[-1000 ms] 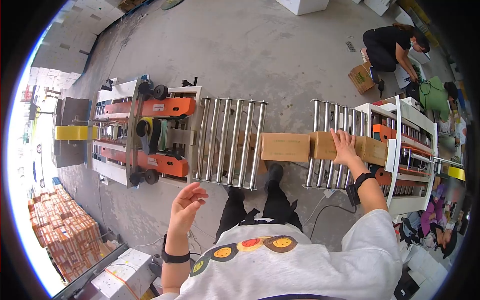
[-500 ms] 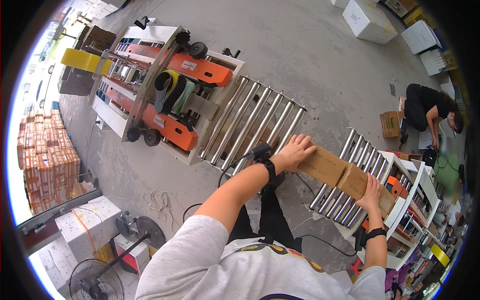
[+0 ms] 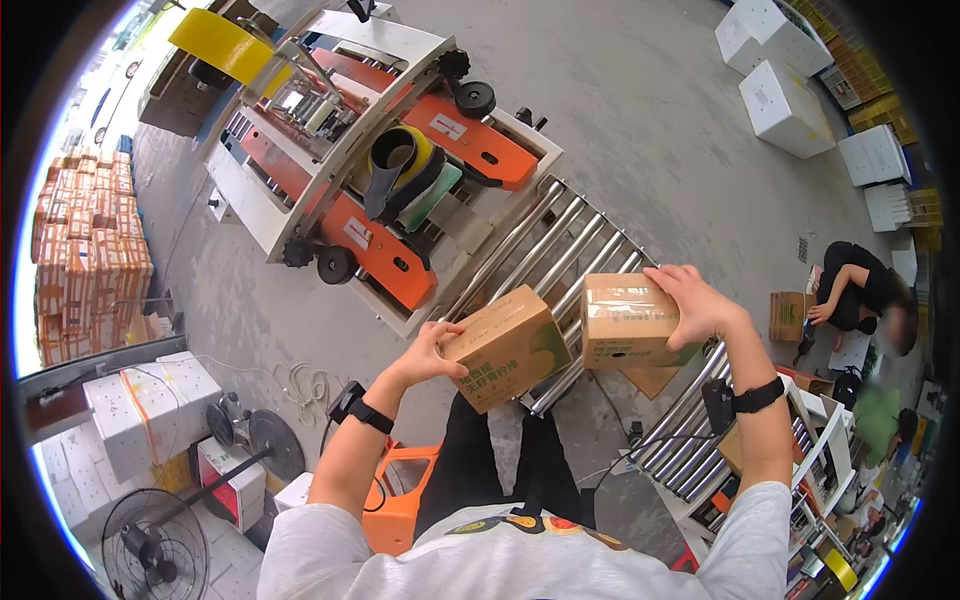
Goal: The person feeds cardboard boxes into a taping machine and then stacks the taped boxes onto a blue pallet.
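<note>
A brown cardboard box [image 3: 512, 350] with green print sits tilted at the near edge of the roller conveyor [image 3: 585, 240]. My left hand [image 3: 428, 354] grips its left end, thumb on the printed side and fingers over the top. Beside it, a second cardboard box [image 3: 628, 318] has clear tape across its top and overlaps the rollers in this view. Around its right end my right hand [image 3: 690, 303] is closed, fingers on top and thumb at the near side. A narrow gap separates the two boxes.
Beyond the rollers stands a carton-sealing machine [image 3: 400, 265] with orange side guides. Another roller conveyor [image 3: 690, 450] is at my right. An orange stool [image 3: 395, 500] and a fan [image 3: 155, 545] are at my left. A person [image 3: 860, 290] crouches at the far right.
My hands have moved left, away from the right conveyor, and the two boxes are now over the rollers by the sealing machine. The view has turned too.
</note>
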Demonstrator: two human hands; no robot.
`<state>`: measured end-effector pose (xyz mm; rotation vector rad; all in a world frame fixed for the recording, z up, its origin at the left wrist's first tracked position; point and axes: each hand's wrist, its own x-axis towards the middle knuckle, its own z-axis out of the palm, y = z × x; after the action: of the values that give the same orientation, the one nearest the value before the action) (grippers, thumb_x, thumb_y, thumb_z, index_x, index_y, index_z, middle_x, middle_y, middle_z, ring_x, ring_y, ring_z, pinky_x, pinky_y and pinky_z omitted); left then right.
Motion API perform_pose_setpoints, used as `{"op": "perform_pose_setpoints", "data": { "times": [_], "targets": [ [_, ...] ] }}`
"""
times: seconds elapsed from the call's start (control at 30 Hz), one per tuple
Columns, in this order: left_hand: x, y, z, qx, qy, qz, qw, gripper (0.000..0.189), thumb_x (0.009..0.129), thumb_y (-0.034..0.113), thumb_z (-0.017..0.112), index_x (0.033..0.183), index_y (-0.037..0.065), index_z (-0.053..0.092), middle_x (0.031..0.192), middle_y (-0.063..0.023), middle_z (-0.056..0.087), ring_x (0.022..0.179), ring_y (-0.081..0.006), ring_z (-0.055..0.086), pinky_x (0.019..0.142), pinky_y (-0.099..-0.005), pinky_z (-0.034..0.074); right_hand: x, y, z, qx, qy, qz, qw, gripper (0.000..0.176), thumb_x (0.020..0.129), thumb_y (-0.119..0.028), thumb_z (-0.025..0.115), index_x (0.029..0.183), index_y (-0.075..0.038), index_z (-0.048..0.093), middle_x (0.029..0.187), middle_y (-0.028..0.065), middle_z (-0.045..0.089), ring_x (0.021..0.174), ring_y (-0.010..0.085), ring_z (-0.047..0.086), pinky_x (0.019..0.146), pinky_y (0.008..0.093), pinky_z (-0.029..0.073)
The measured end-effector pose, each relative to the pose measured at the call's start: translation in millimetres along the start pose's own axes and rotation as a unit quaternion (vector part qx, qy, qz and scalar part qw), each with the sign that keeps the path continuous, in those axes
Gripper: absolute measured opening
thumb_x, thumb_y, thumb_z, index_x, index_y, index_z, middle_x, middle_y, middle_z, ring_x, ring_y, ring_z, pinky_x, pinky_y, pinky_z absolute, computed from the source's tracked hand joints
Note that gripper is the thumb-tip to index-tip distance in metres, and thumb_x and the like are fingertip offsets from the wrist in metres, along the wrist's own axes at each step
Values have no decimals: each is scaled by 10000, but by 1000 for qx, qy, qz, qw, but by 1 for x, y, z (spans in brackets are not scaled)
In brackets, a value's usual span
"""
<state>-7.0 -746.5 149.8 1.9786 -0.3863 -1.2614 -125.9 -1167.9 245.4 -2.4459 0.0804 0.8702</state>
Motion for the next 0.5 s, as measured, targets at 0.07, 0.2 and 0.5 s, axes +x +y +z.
{"op": "perform_pose_setpoints", "data": {
  "times": [0.07,0.2,0.5],
  "targets": [
    [-10,-16,-14,38,-39,22,998,724,482,262,771,1141,98,520,1184,-133,314,1162,-315,330,978,-383,316,44,-32,-29,-81,57,16,995,1023,373,-196,703,1312,-99,309,1262,110,370,1156,305,323,968,395,351],
    [-8,-28,-1,-34,-70,23,997,682,481,230,772,1114,98,555,1198,-141,318,1147,-327,363,987,-377,317,117,-63,-74,-106,17,1,994,1022,377,-207,706,1320,-131,318,1265,88,380,1178,297,317,965,406,361],
    [76,-26,46,-167,251,24,953,605,790,220,610,1266,-24,328,1251,-235,388,1134,-317,420,926,-360,366,234,-47,28,161,117,112,974,934,546,-269,788,1312,-35,308,1296,187,399,1191,329,399,984,374,349]
  ]
}}
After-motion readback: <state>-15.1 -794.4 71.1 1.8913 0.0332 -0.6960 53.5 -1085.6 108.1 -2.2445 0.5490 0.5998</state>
